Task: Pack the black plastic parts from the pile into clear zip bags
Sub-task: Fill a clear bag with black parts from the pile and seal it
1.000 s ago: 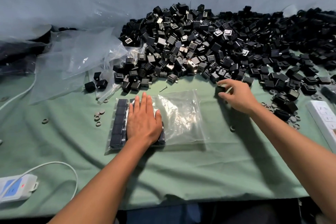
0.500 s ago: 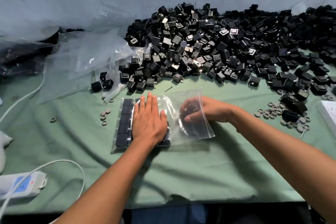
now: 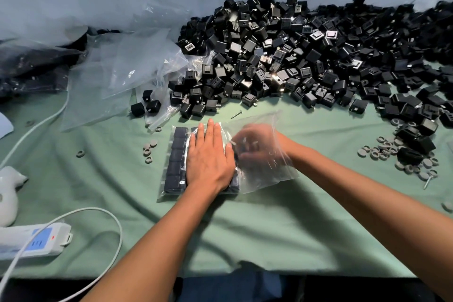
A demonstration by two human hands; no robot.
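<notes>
A big pile of black plastic parts [image 3: 306,56] covers the back of the green cloth. In front of it lies a clear zip bag [image 3: 269,171] with neat rows of packed black parts [image 3: 175,162] at its left end. My left hand [image 3: 208,162] presses flat on those rows through the plastic, fingers straight. My right hand [image 3: 255,148] is inside the bag's open right end, blurred behind the film. It holds a black part just right of the packed rows. How its fingers lie is unclear.
Loose empty clear bags [image 3: 117,73] lie at back left, with two stray parts [image 3: 145,106] beside them. Grey rings [image 3: 387,152] are scattered at right, a few more [image 3: 148,149] at left. A screw [image 3: 236,113] lies behind the bag. A white power strip [image 3: 31,243] with cable sits front left.
My right hand left the pile with a black part, entered the bag's open end and moved left up to the packed rows. My left hand stayed pressed on the bag.
</notes>
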